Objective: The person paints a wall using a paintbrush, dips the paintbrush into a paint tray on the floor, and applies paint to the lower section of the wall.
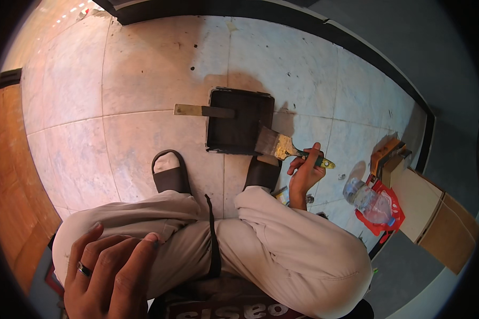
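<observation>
My right hand (307, 167) is closed around the green and yellow handle of a wide paintbrush (283, 146). The brush's dark bristles point up and left, overlapping the lower right corner of a square black tray (211, 139) in this view. A flat wooden stick (188, 110) lies over the tray's left rim, its inner part stained dark. Above my left thigh, my left hand (109, 271) has loosely bent fingers set apart, with a ring on one. No object shows in it, though its palm is hidden.
My sandalled feet (173, 179) stand on pale floor tiles (143, 69) near the tray. At the right are a clear plastic bottle (370, 202), a red plastic bag (394, 215) and a cardboard box (447, 234). A wooden panel (18, 186) borders the left side. A dark-edged wall curves along the far side.
</observation>
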`<control>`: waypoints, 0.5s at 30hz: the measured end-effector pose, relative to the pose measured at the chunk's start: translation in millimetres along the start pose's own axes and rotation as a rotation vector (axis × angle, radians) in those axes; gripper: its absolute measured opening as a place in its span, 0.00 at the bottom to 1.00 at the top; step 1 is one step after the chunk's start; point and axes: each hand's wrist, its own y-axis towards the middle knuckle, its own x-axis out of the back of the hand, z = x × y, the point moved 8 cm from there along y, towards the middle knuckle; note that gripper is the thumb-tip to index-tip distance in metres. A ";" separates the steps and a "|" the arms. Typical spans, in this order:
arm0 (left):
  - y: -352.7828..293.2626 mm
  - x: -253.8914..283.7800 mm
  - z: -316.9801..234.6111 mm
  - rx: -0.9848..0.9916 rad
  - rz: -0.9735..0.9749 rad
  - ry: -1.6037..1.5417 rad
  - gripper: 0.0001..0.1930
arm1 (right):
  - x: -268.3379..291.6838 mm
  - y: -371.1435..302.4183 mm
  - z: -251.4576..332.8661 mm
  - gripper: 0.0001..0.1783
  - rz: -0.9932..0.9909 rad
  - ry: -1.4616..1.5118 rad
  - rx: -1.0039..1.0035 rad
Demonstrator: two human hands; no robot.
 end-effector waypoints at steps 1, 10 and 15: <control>1.1 -2.1 0.5 0.083 -0.065 -0.004 0.22 | 1.0 0.9 -0.8 0.25 -0.002 -0.001 0.000; 0.6 -2.9 5.3 0.148 -0.106 -0.003 0.21 | 0.0 14.5 8.0 0.27 0.062 -0.149 0.049; -0.6 0.2 7.9 -0.008 0.001 -0.006 0.23 | 7.5 16.5 13.3 0.25 0.008 -0.118 0.077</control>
